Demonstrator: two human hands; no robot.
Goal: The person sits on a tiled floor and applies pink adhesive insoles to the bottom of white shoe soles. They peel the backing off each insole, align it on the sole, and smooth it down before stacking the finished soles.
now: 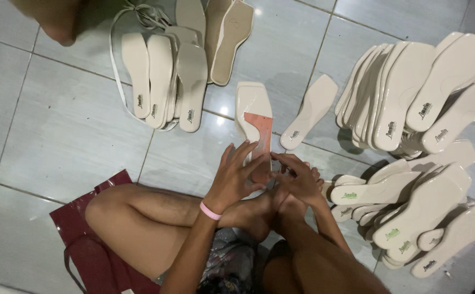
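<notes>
Item: cream square-toed sole (251, 103) with a reddish-brown heel-shaped piece (260, 142) laid on it, on the tiled floor (74, 125) just ahead of both hands.

Left hand (236, 175): fingers spread, tips pressed on the near end of the reddish piece, apparently to hold it flat and lined up on the sole. A pink wristband (210, 210) sits on the wrist.

Right hand (298, 178): fingers curled narrow, pinching at the same piece's near edge; what the fingertips grip cannot be told. The person sits cross-legged, so the work lies close in front of the feet.

Surroundings:
- Single cream insole (309, 111), just right of the sole, lying alone.
- Large heap of cream insoles (411, 98), far right of the hands, overlapped in fans, perhaps as stock; each carries a small dark mark near the heel.
- Nearer stack (411, 212), right of the right hand, with small green marks.
- Row of insoles with straps (164, 76), ahead and left.
- Dark red bag (79, 228), under the left knee.
</notes>
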